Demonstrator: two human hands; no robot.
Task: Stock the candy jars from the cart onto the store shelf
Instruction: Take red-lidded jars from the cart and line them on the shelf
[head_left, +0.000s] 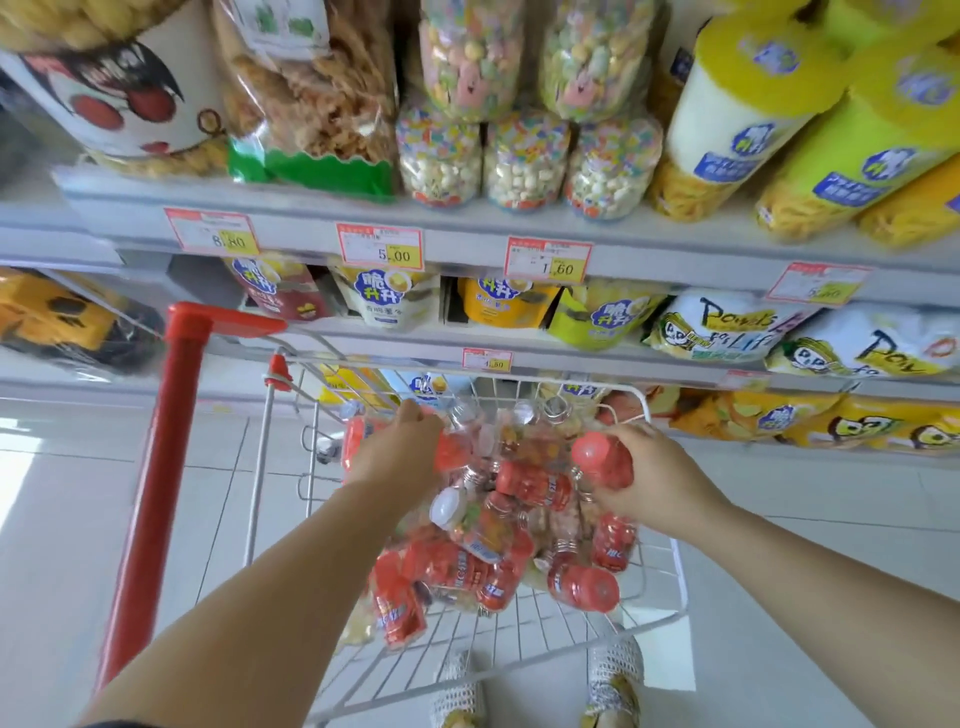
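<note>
A white wire cart basket (670, 618) below me holds several small candy jars (530, 488) with red labels and red or white caps. My right hand (660, 483) grips one red-capped jar (602, 460) at the basket's far right. My left hand (400, 447) reaches down into the far left of the pile and its fingers close on a red jar (452, 452), which it partly hides. The store shelf (467, 234) rises just beyond the cart, with clear jars of pastel candy (524, 161) standing on its upper board.
The cart's red handle post (161, 467) stands at the left. Snack bags fill the lower shelves (727, 322), and yellow-topped packs (769, 104) crowd the upper right. Red price tags (379, 247) line the shelf edges. White floor tiles lie around the cart; my shoes (613, 675) show beneath it.
</note>
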